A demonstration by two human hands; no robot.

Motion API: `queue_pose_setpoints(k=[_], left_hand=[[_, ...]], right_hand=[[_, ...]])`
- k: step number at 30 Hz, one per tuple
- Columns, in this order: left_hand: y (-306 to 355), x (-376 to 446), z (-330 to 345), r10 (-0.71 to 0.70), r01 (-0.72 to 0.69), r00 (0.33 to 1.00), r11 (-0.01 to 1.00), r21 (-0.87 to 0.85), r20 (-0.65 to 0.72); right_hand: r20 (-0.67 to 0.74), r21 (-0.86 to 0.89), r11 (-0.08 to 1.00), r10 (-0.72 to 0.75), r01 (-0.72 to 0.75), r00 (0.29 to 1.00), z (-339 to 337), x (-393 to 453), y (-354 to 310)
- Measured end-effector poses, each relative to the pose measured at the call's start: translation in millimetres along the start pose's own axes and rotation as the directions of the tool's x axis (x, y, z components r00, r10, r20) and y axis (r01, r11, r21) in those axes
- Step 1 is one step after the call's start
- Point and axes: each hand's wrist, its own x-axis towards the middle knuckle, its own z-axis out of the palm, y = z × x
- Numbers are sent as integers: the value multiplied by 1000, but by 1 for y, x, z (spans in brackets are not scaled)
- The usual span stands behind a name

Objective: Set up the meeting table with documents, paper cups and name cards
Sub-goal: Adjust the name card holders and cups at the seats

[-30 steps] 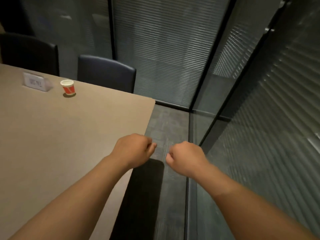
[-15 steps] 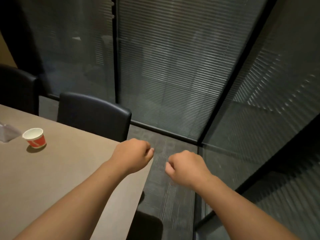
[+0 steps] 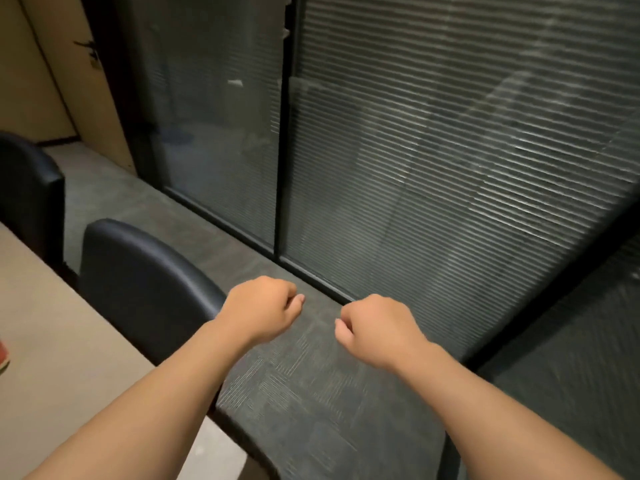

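My left hand (image 3: 261,308) and my right hand (image 3: 375,329) are held out in front of me as loose fists, with nothing in either. They hang over the dark carpet just past the corner of the beige meeting table (image 3: 52,358). Only a red sliver of the paper cup (image 3: 2,353) shows at the left edge of the view. No name card or document is in sight.
Two black chairs stand along the table's far side, one close to my left hand (image 3: 145,289) and one at the left edge (image 3: 27,192). A glass wall with blinds (image 3: 433,150) runs ahead and to the right. Grey carpet (image 3: 311,393) covers the floor between.
The view has swung right and away from the table. The cup has slid to the left edge and the name card has gone out of view. Both fists have kept their pose.
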Motion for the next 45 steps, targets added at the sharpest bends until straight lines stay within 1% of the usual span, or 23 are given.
queue_pose_setpoints(k=[2,3,4,6,8,12,14,17,20,24,28,29,31,32,33,34,36,38,39,41,43,45], left_hand=[[-14,40,5,-58,58,998,998,11,-15],[-18,45,4,-78,78,997,997,19,-8],[-31,73,10,-120,121,992,992,22,-28],[-52,107,18,-181,182,982,983,14,-51],[-76,143,26,-247,249,967,969,11,-59],[-130,212,38,-378,378,923,926,-9,-68],[-155,238,36,-433,435,896,901,-6,-99],[-182,258,27,-520,522,845,853,-13,-129],[-226,264,14,-631,640,758,769,-5,-164],[-291,262,4,-765,783,608,622,-3,-213],[-353,262,-9,-861,891,427,452,-31,-274],[-370,261,-15,-890,920,356,387,-57,-284],[-391,257,-26,-930,954,245,282,-103,-275],[-402,251,-32,-943,968,180,220,-119,-279],[-409,244,-37,-952,977,126,168,-132,-281],[-415,236,-41,-956,984,72,114,-134,-283],[-428,214,-50,-946,988,-71,-24,-150,-316],[-435,190,-54,-927,974,-194,-143,-176,-320],[-440,176,-54,-909,960,-260,-207,-190,-325],[-447,157,-54,-887,938,-336,-284,-199,-316],[-458,131,-49,-838,900,-430,-368,-234,-337],[-470,105,-48,-797,863,-501,-432,-263,-337]], right_hand=[[5,5,997,-83,83,997,-5,52,21],[7,10,996,-88,88,996,-8,58,23],[10,-2,990,-140,140,990,-6,95,34],[3,-14,979,-203,203,979,-3,142,46],[-6,-9,968,-251,251,968,0,195,54],[39,5,929,-371,371,928,6,308,60],[55,-5,892,-450,451,891,3,361,56],[34,-9,826,-563,563,826,-5,428,39],[26,8,735,-678,678,734,0,493,-1],[18,32,564,-826,825,563,23,577,-71],[7,74,374,-927,924,375,36,650,-147],[3,83,295,-955,952,296,33,671,-172],[9,91,155,-988,984,155,24,699,-216],[6,96,65,-998,993,65,17,710,-246],[-7,99,-7,-1000,995,-6,10,717,-270],[-15,111,-62,-998,992,-60,5,721,-292],[-30,128,-185,-983,974,-182,-1,720,-346],[-15,126,-290,-957,949,-290,0,711,-385],[-1,114,-368,-929,923,-370,4,703,-408],[40,80,-447,-892,891,-451,11,692,-437],[69,80,-524,-846,848,-529,21,679,-480],[109,99,-569,-809,816,-577,26,665,-519]])
